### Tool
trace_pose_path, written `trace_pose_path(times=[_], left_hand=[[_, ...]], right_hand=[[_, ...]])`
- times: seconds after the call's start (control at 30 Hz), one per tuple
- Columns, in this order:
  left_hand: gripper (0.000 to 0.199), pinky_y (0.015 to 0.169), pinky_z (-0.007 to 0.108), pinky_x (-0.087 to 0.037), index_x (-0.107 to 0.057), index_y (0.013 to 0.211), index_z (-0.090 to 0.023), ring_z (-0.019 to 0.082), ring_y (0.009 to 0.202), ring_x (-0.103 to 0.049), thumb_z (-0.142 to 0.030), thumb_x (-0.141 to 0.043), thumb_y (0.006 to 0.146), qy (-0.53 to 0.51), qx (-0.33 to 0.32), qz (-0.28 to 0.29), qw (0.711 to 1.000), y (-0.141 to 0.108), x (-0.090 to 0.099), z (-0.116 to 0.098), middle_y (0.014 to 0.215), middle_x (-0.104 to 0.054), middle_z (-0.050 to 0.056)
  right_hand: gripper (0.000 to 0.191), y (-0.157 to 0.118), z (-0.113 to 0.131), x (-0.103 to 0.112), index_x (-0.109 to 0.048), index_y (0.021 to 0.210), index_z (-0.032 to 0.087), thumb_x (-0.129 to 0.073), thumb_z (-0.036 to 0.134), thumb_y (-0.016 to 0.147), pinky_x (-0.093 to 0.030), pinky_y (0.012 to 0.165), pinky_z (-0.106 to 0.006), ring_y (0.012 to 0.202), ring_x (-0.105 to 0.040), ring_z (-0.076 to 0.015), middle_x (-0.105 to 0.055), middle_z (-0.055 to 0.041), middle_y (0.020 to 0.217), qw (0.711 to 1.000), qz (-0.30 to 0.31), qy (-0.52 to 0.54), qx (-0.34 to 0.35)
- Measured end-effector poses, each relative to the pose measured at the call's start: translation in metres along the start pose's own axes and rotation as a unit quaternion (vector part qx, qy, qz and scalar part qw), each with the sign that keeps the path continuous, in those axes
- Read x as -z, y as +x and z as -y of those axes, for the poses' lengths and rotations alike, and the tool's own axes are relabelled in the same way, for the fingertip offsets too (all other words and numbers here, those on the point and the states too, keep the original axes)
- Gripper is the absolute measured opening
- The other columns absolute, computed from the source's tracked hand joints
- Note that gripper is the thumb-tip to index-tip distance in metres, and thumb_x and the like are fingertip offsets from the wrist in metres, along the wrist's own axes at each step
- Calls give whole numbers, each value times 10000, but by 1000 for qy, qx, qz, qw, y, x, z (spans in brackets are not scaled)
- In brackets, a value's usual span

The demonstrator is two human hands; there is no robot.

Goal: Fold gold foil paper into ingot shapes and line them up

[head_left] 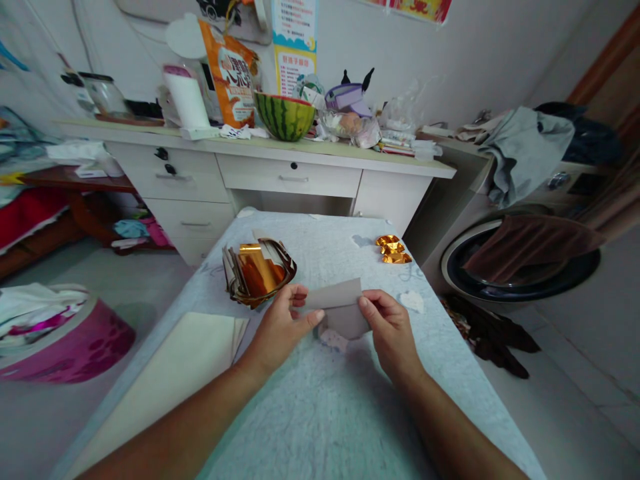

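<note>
A greyish sheet of paper [337, 294], its upper part folded over, is held up above the cloth-covered table. My right hand [393, 327] pinches its right edge between thumb and fingers. At the paper's left end is my left hand [285, 323], thumb and fingers apart, touching or very near the edge. Beyond my left hand stands a small basket [233, 288] with gold and orange foil sheets [260, 272] in it. Several folded gold foil pieces [393, 249] lie in a row at the table's far right.
Pale sheets [175, 367] lie along the table's left side. A white desk [295, 157] carries a watermelon half [285, 120] and an orange bag [230, 77]. A washing machine [455, 237] stands right, a pink bin [70, 347] left.
</note>
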State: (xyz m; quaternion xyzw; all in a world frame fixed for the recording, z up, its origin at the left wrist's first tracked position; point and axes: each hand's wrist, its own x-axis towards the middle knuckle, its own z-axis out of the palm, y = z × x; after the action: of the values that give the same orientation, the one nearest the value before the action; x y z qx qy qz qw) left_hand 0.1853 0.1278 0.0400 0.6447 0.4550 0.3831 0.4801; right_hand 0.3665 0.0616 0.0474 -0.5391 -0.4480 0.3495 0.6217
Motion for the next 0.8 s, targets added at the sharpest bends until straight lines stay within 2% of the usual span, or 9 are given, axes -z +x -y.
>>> trace_pose_path(times=[0.07,0.13,0.23,0.4,0.5,0.67,0.8], left_hand=[[492,817,328,-456,-543,1125,-163,231,1006,-577,-391,-708,721,-102,35,45,993,1,-1,-1,1109,-617,87],[464,846,318,-447,-557,1146,-157,223,1015,-583,-391,-677,764,-188,50,87,977,1,-1,-3,1115,-634,85],[388,850,295,-434,-584,1130,-153,200,994,-583,-382,-627,819,-245,57,105,962,1,-1,-6,1072,-657,68],[265,664,234,-422,-618,936,-156,141,756,-572,-390,-621,812,-231,74,59,968,2,3,-5,839,-653,4],[221,611,216,-409,-588,868,-162,116,672,-550,-360,-639,784,-231,82,44,969,4,5,-4,764,-622,-22],[236,667,242,-456,-537,971,-161,130,724,-594,-277,-609,780,-193,72,58,977,5,4,-3,839,-644,5],[362,616,254,-448,-412,1125,-196,143,670,-604,-251,-555,797,-105,59,64,991,4,4,4,791,-624,-19]], right_hand=[[189,1,-3,-2,-636,850,195,-638,382,822,-376,610,-229,684,-502,-121,-605,9,756,998,1,56,-24],[188,3,-6,-3,-619,840,195,-658,376,806,-368,596,-221,658,-485,-109,-591,18,738,995,1,91,-41],[202,5,-9,-3,-582,828,196,-669,374,791,-355,543,-213,594,-456,-98,-563,30,700,989,14,124,-76],[242,5,-11,-4,-539,802,196,-688,377,742,-347,470,-199,532,-437,-90,-518,46,649,985,38,119,-115],[258,5,-10,-5,-532,790,191,-691,384,722,-342,444,-195,495,-420,-82,-505,52,620,987,47,94,-123],[252,5,-12,-5,-518,791,193,-650,404,753,-288,407,-184,449,-384,-71,-490,66,578,990,38,50,-123],[242,6,-18,-1,-494,791,201,-609,413,768,-270,416,-194,444,-383,-76,-493,68,580,992,44,-15,-118]])
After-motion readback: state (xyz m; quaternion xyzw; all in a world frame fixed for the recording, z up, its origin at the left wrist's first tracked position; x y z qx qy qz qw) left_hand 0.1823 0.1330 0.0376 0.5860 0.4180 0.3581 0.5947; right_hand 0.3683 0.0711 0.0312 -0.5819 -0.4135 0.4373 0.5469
